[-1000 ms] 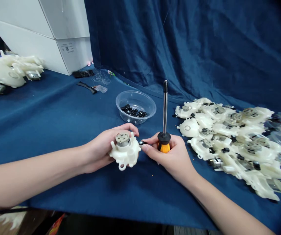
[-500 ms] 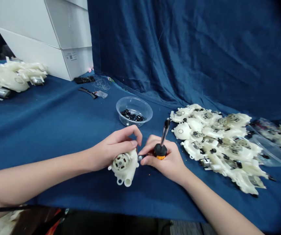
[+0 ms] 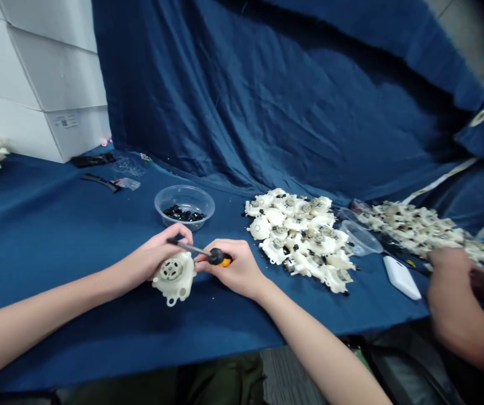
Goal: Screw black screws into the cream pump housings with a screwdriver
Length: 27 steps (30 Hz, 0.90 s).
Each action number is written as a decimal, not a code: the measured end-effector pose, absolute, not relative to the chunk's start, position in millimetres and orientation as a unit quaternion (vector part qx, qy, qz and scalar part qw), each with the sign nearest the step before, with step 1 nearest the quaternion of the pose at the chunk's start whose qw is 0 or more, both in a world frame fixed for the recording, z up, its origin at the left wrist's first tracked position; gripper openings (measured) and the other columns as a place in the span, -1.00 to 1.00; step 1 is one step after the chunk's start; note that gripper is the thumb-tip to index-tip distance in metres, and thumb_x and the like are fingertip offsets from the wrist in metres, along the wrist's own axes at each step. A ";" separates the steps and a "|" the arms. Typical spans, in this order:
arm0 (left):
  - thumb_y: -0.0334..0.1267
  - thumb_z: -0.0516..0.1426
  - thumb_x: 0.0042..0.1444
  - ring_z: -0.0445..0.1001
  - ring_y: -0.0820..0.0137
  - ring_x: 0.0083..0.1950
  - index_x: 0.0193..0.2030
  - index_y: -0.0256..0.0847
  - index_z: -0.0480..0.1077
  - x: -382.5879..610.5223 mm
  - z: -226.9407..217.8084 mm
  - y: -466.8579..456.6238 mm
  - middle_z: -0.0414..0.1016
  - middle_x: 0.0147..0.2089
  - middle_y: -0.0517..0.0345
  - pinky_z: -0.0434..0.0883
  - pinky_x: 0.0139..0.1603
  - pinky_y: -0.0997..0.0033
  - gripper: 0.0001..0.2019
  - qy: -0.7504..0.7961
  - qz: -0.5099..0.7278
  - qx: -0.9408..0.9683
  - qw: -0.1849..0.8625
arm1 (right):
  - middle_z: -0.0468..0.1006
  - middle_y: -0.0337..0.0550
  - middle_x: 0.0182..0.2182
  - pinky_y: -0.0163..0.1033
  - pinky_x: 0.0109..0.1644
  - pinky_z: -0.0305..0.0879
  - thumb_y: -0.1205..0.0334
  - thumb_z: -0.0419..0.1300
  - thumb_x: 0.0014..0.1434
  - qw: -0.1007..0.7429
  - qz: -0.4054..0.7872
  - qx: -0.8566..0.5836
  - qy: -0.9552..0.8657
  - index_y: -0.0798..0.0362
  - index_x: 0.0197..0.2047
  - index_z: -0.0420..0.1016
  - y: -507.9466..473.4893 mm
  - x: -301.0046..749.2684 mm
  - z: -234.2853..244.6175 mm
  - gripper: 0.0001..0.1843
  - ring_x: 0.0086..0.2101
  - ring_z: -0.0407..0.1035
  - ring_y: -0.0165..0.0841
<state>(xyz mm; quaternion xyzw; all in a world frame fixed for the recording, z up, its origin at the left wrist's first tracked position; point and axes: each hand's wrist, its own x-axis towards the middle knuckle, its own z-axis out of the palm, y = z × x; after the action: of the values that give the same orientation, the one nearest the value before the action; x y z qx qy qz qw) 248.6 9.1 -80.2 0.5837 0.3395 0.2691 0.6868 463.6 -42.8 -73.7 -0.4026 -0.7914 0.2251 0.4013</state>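
My left hand (image 3: pixel 153 254) is closed around a cream plastic housing (image 3: pixel 185 277) with a round slotted motor end (image 3: pixel 171 269) facing up. My right hand (image 3: pixel 240 267) grips a screwdriver (image 3: pixel 216 256) with a black and orange handle. Its shaft points left, over the housing and toward my left fingers. The right thumb and forefinger pinch together at the housing's right side. Whatever small part sits between those fingertips is mostly hidden. Just beyond my hands stands a clear plastic bowl (image 3: pixel 208 209) with small black parts (image 3: pixel 183 213) in it.
Piled cream housings (image 3: pixel 301 236) lie to the right, with more (image 3: pixel 419 225) farther off. A clear tray (image 3: pixel 362 239) and a white case (image 3: pixel 401 277) lie between. Another person's blurred hand (image 3: pixel 457 304) is at far right. White boxes (image 3: pixel 77 132) stand back left.
The camera view has swung right, bringing the white case and another person's hand into sight. The screwdriver shaft has tipped from upright to leftward. Both my hands keep their holds.
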 end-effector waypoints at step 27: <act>0.04 0.19 0.29 0.56 0.37 -0.37 -0.26 -0.20 0.37 252.7 -90.7 23.8 0.58 -0.36 0.08 0.46 -0.44 0.49 -0.68 0.269 0.210 0.641 0.688 | 0.61 0.12 -0.36 -0.17 -0.26 0.05 -0.14 0.30 0.08 0.305 -0.221 -0.867 -0.326 0.10 -0.16 0.71 -80.0 747.9 -38.2 -0.52 -0.37 0.35 -0.19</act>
<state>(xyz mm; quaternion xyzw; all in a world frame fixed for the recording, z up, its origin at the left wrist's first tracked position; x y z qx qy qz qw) 252.7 23.8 -90.7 0.6408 0.2686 0.2096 0.6880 747.9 -80.0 -38.2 -0.8671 -0.3261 -0.2206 0.3053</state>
